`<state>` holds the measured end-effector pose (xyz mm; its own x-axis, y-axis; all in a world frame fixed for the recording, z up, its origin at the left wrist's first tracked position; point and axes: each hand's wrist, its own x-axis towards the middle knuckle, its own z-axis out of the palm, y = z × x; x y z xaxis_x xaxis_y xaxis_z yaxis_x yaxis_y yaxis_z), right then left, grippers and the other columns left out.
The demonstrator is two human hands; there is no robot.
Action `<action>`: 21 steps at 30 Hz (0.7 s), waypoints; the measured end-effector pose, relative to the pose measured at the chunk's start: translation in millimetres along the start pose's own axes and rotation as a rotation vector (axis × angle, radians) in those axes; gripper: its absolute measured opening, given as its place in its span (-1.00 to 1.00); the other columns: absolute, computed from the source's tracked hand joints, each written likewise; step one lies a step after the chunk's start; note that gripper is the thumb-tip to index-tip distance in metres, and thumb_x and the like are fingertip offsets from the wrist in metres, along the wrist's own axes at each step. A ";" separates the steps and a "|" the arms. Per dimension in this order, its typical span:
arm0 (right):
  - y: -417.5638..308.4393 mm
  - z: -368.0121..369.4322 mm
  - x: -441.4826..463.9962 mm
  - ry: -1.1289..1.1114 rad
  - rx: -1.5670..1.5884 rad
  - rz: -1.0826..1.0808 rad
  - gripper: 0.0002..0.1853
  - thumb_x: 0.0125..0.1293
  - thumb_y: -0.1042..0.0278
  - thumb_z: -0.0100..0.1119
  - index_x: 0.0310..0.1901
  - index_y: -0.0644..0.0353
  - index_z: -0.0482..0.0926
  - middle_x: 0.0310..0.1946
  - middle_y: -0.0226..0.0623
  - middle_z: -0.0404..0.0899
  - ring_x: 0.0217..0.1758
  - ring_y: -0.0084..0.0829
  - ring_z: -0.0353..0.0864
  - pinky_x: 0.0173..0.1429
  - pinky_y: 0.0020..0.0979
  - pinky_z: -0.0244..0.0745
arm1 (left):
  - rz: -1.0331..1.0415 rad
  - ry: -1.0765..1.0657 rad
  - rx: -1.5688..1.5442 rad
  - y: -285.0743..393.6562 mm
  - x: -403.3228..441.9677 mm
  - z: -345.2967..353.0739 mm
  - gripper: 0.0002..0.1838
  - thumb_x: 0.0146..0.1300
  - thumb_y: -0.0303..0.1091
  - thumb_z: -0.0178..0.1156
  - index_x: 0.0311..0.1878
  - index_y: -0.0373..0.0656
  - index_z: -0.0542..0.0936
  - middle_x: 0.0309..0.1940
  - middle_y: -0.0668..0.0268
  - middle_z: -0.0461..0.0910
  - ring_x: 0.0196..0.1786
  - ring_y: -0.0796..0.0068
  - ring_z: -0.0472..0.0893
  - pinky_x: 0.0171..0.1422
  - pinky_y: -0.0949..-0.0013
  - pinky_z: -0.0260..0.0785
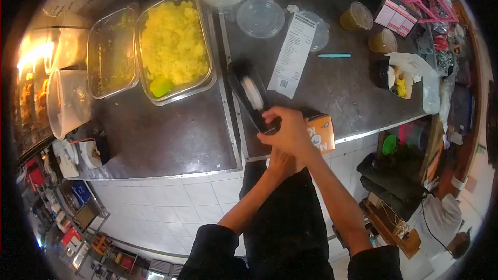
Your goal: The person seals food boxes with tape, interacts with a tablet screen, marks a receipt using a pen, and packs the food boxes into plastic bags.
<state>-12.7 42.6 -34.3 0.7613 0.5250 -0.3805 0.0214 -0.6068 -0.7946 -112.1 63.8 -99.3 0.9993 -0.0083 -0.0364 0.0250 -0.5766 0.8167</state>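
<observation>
At the front edge of the dark table my right hand (291,130) is bent, its thumb and fingers curled beside a black tape dispenser (252,92). Whether a strip of tape is between those fingers is too small to make out. Below and partly behind it, my left hand (282,164) is at the near side of an orange box (321,134); its fingers are mostly hidden. The box has white print and is partly covered by my right hand. Beyond the dispenser lies a long printed receipt (294,54).
Left are a glass tray of yellow food (175,41), a second tray (113,54) and a clear tub (67,103). Right are an open food box (406,75), cups (383,41) and a teal pen (334,55). Another person (438,223) is at lower right.
</observation>
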 end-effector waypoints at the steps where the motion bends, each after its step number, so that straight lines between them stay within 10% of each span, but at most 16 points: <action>1: -1.3 -7.4 4.8 -0.034 0.006 0.011 -0.58 -0.09 0.25 0.52 -0.17 0.22 0.65 -0.26 -0.24 0.68 -0.11 -0.26 0.67 0.06 -0.30 0.48 | 0.007 -0.031 0.037 -2.3 3.9 0.9 -0.08 -0.03 -0.07 0.35 0.40 -0.20 0.24 0.35 0.06 0.28 0.45 0.05 0.19 0.52 0.01 -0.05; 7: 5.8 -55.7 38.3 -0.181 -0.231 -0.019 -0.56 -0.14 0.24 0.51 -0.18 0.23 0.66 -0.28 -0.24 0.70 -0.14 -0.29 0.69 0.03 -0.35 0.51 | 0.002 -0.125 0.332 8.1 10.3 -10.7 0.18 -0.38 -0.05 0.54 0.40 -0.21 0.20 0.22 0.02 0.28 0.38 -0.04 0.19 0.47 -0.25 -0.10; 21: 21.5 -90.4 73.9 -0.334 -0.059 0.063 -0.72 0.31 0.23 0.25 -0.17 0.31 0.68 -0.32 -0.33 0.70 -0.25 -0.57 0.59 -0.15 -0.50 0.41 | -0.110 0.015 0.276 23.9 20.1 0.6 0.17 -0.33 -0.19 0.48 0.44 -0.27 0.12 0.31 -0.03 0.24 0.39 -0.01 0.22 0.44 -0.14 -0.03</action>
<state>102.6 14.4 -36.7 0.5087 0.6456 -0.5696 0.0260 -0.6728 -0.7393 -91.5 49.4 -80.9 0.9914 0.0772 -0.1054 0.1263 -0.7738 0.6208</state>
